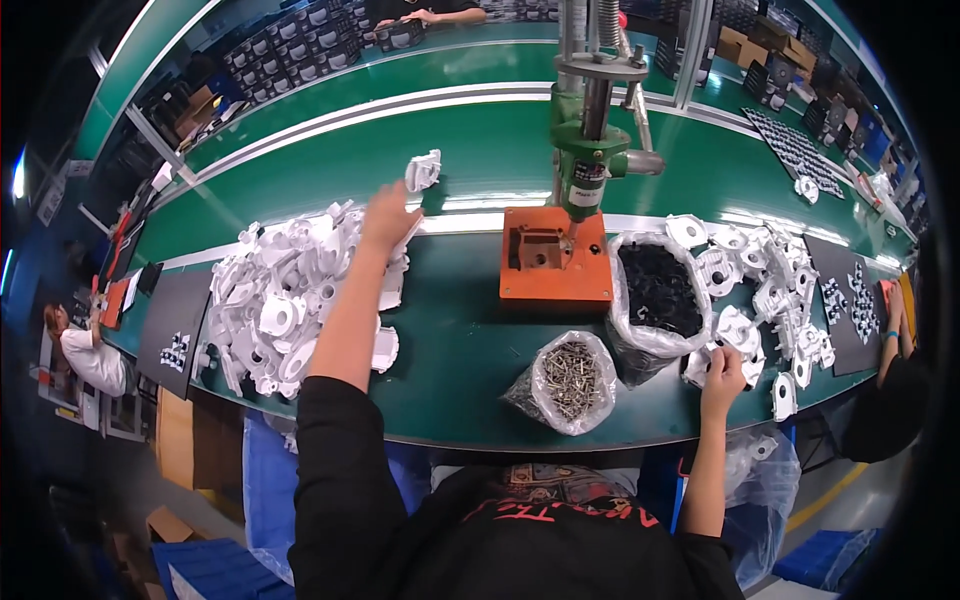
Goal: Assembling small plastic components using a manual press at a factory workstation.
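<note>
My left hand (388, 217) reaches out over the far side of the bench, its thumb and fingers apart. Just beyond its fingertips a white plastic part (424, 171) sits on the green belt; no grip on it shows. Under that forearm spreads a big heap of white plastic parts (265, 300). My right hand (722, 380) is at the near right, fingers pinched together beside a white plastic housing (738, 332). What the pinch holds is too small to make out. Between my arms stands a bag of metal screws (574, 380), with a bag of small black parts (660, 288) behind it.
A green hand press (590, 150) rises above an orange base (556, 285) in the middle. More white parts (785, 290) lie at the right, beside a dark mat (850, 305) with small pieces. Other people work at left, right and far side. Stacked boxes (300, 45) stand at the back.
</note>
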`<state>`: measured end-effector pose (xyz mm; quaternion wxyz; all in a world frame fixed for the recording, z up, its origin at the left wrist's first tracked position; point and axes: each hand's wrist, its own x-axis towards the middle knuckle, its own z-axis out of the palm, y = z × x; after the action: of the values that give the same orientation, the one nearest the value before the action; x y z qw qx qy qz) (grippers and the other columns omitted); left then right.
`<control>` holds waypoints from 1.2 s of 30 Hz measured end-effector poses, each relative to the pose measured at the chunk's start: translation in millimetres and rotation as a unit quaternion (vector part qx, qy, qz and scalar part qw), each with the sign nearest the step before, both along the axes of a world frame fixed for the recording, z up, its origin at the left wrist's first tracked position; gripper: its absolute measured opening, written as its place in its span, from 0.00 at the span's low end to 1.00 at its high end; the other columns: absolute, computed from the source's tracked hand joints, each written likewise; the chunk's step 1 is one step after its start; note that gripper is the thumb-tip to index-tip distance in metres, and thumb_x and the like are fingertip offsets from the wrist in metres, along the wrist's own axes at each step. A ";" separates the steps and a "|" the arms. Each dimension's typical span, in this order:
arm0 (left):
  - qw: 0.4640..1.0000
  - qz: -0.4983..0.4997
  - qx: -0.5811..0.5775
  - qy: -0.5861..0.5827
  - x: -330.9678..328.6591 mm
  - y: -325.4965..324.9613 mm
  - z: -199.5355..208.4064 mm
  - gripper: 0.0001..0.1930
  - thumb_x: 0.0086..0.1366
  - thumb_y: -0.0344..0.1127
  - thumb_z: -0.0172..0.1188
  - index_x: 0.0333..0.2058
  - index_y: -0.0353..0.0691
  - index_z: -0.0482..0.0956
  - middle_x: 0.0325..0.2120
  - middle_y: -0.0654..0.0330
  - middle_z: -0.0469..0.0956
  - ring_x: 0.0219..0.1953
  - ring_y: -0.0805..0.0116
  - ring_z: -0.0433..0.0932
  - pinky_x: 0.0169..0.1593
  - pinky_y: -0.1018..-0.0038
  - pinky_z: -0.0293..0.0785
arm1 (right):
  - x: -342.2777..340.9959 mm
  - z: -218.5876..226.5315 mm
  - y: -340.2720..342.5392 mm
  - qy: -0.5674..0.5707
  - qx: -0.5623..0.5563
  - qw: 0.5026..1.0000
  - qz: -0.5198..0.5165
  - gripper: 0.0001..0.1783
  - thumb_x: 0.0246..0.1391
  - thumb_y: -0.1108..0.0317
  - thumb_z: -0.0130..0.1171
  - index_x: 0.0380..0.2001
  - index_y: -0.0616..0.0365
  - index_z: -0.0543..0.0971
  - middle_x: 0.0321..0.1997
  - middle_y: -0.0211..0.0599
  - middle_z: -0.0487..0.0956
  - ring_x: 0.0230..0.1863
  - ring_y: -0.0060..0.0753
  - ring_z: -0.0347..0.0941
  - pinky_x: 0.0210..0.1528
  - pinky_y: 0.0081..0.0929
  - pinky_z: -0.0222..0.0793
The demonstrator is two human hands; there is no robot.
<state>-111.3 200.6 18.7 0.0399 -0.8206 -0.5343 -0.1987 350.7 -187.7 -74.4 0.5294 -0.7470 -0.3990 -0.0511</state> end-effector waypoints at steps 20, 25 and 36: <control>0.991 0.071 0.098 -0.053 -97.1 -76.7 71.8 0.12 0.58 0.31 0.53 0.41 0.40 0.77 0.24 0.49 0.77 0.27 0.54 0.77 0.32 0.63 0.73 | -23.8 40.5 -36.4 -0.097 -0.149 0.980 0.087 0.24 0.43 0.69 0.62 0.47 0.58 0.74 0.43 0.37 0.78 0.49 0.40 0.72 0.62 0.42 0.49; 0.896 -0.018 -0.190 -0.400 -36.3 -120.5 77.4 0.16 0.61 0.31 0.42 0.47 0.33 0.66 0.18 0.57 0.75 0.22 0.66 0.78 0.31 0.72 0.75 | -44.1 48.9 -26.8 -0.186 -0.249 0.950 -0.042 0.30 0.47 0.55 0.64 0.53 0.54 0.71 0.61 0.46 0.64 0.62 0.51 0.56 0.62 0.45 0.46; 0.756 -0.181 -0.312 -0.546 7.2 -151.1 37.3 0.09 0.67 0.36 0.42 0.38 0.37 0.67 0.32 0.54 0.78 0.32 0.66 0.79 0.41 0.72 0.77 | -35.5 50.0 -27.5 -0.107 -0.207 0.972 -0.017 0.21 0.40 0.61 0.69 0.27 0.64 0.69 0.38 0.50 0.67 0.41 0.53 0.65 0.44 0.41 0.62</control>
<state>-104.2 49.5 55.9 -0.5535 -0.6210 -0.3397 -0.4389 315.2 -215.2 -24.4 0.3165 -0.8375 -0.4419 -0.0559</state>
